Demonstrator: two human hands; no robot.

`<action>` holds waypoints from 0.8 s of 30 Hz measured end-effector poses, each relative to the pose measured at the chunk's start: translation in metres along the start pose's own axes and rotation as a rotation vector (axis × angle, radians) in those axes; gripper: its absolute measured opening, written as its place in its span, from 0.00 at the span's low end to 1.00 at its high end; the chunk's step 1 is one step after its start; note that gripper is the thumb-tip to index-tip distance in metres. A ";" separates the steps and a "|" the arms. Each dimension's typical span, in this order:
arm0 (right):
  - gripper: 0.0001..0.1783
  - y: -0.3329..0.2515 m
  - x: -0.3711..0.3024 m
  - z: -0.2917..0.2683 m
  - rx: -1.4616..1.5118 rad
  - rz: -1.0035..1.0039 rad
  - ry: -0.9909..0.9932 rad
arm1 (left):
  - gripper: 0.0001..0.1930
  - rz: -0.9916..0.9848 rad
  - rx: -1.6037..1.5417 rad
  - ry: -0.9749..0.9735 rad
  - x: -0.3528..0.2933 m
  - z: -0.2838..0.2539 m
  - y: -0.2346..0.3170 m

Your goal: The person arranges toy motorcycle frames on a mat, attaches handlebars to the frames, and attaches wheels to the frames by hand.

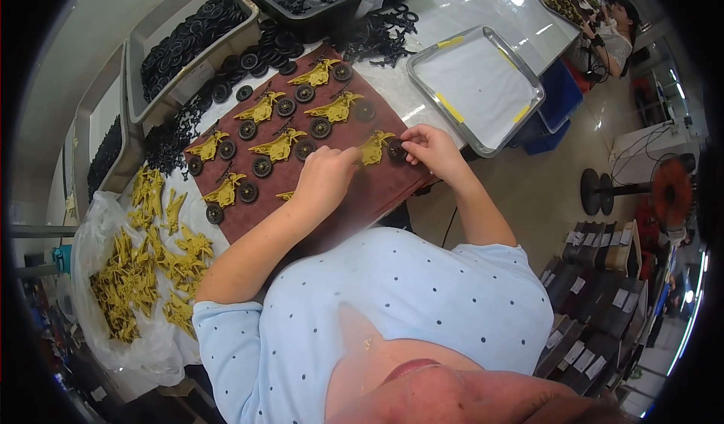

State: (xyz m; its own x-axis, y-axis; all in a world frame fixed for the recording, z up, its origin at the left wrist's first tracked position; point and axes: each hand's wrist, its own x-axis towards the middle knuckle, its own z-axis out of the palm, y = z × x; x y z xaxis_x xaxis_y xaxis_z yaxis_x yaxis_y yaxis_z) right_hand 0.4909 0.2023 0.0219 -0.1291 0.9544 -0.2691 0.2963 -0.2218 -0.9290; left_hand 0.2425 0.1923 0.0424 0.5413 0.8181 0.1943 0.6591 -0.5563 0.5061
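Observation:
A yellow toy motorcycle body [375, 148] lies on the brown-red mat, between my two hands. At its right end is a black spoked wheel [396, 150], pinched at its edge by the fingers of my right hand [434, 152]. My left hand [328, 173] is curled at the body's left side with fingers together; what it holds is hidden. Several more yellow bodies with black wheels are set out in rows on the mat [362, 190], among them one body [277, 146] left of my left hand. Part of another body [285, 195] shows beside my left forearm.
Grey bins of black wheels [192, 43] and a black tray [324, 16] of dark parts stand behind. Loose wheels [271, 47] lie beside the mat. A plastic bag of yellow bodies [124, 288] sits left, a metal tray [483, 84] right. Another person [615, 43] works far right.

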 end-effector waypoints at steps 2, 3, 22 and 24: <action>0.11 0.002 -0.002 0.001 -0.110 -0.060 0.045 | 0.10 0.014 0.007 0.039 -0.001 0.005 0.000; 0.11 0.003 -0.003 0.002 -0.110 -0.059 0.041 | 0.08 0.031 0.015 0.079 -0.002 0.006 0.001; 0.11 0.005 -0.004 0.011 -0.236 -0.131 0.132 | 0.23 0.002 0.229 0.052 -0.012 0.000 0.010; 0.10 0.006 -0.004 0.011 -0.226 -0.131 0.131 | 0.23 -0.003 0.214 0.077 -0.013 0.001 0.013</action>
State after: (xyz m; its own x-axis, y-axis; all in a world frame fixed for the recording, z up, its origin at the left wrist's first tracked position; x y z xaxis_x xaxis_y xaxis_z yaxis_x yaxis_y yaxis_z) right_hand 0.4827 0.1953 0.0147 -0.0614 0.9929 -0.1023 0.4907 -0.0593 -0.8693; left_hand 0.2439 0.1745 0.0457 0.5029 0.8240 0.2609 0.7607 -0.5653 0.3189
